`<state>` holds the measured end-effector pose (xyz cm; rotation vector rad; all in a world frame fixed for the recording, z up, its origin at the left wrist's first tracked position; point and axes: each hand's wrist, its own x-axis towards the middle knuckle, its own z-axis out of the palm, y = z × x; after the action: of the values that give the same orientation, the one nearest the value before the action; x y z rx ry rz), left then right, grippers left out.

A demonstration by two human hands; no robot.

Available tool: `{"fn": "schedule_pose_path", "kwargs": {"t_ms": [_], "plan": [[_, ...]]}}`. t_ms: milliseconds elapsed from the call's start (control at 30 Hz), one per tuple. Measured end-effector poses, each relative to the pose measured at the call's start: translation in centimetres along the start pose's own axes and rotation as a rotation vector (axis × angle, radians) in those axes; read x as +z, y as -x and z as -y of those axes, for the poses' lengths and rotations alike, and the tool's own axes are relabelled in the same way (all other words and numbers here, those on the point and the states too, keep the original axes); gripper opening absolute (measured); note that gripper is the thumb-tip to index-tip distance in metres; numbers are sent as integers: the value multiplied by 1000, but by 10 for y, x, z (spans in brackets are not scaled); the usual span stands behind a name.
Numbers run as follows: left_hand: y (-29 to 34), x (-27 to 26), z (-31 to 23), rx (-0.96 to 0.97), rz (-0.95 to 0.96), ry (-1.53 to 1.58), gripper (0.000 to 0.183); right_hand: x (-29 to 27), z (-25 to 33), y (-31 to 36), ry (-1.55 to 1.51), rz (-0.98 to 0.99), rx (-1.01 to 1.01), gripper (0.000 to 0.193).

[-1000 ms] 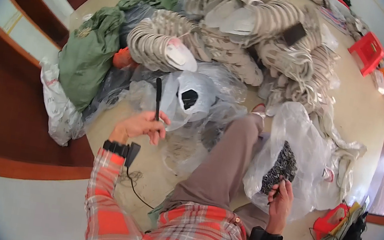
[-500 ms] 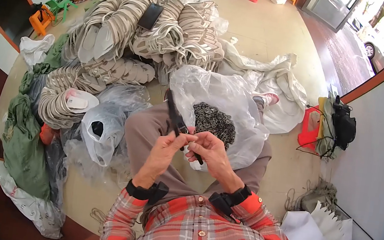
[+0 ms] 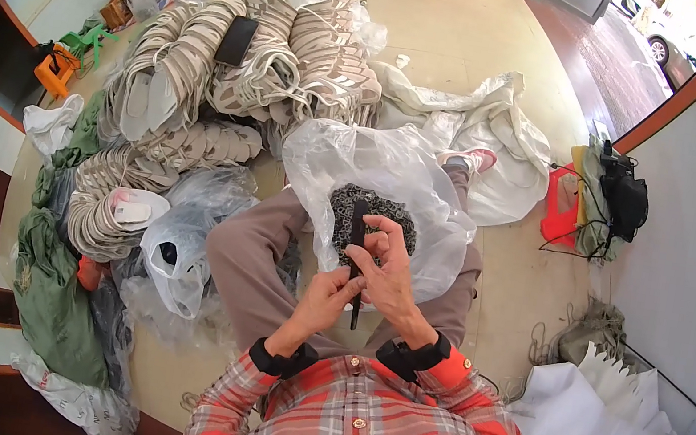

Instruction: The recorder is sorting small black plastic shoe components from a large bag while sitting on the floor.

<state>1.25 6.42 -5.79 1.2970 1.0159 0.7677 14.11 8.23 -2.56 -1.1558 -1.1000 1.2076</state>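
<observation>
A narrow black strap (image 3: pixel 359 219) stands nearly lengthwise between my hands, its lower end pointing toward my shirt. My left hand (image 3: pixel 323 301) pinches it low down, thumb and fingers pressed together. Higher up, my right hand (image 3: pixel 391 271) grips the same strap between thumb and fingers, its index finger reaching along the side. Just beyond the hands, a clear plastic bag (image 3: pixel 440 204) lies spread between my legs. Small dark metal pieces like buckles (image 3: pixel 342 217) fill its middle; my right hand and the strap cover part of them.
Stacked beige shoe uppers (image 3: pixel 323 52) are heaped at the far left, with a black phone (image 3: pixel 237 41) on top. Nearer are a whitish plastic bag (image 3: pixel 174 268) and green cloth (image 3: pixel 53 291). A white sack (image 3: pixel 511 179) lies beyond my foot; a red stool (image 3: pixel 558 217) stands right.
The strap has swung from a slant toward the upper left to nearly straight up and down. My right hand has moved up along it; my left hand has shifted slightly right and nearer.
</observation>
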Motion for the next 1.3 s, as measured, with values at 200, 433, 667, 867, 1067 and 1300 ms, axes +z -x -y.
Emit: {"fn": "schedule_pose_path", "kwargs": {"t_ms": [200,433,667,867,1067,1300], "plan": [[2,7,-16,-167,106,133,25,-11,-12,1,-68,36,94,31],[5,-8,-1,-153,31,311,22,-61,-7,-4,-361,-103,130,13],[33,-74,-17,-21,-478,407,32,-72,-14,4,-375,-94,291,11],[45,-164,-17,56,-881,374,21,-51,-27,8,-421,-44,379,11],[-42,-232,58,-79,-899,665,17,-33,-35,-10,-375,-28,434,11],[-123,-320,188,-206,-944,605,23,-38,-40,-18,-300,-173,499,9]]}}
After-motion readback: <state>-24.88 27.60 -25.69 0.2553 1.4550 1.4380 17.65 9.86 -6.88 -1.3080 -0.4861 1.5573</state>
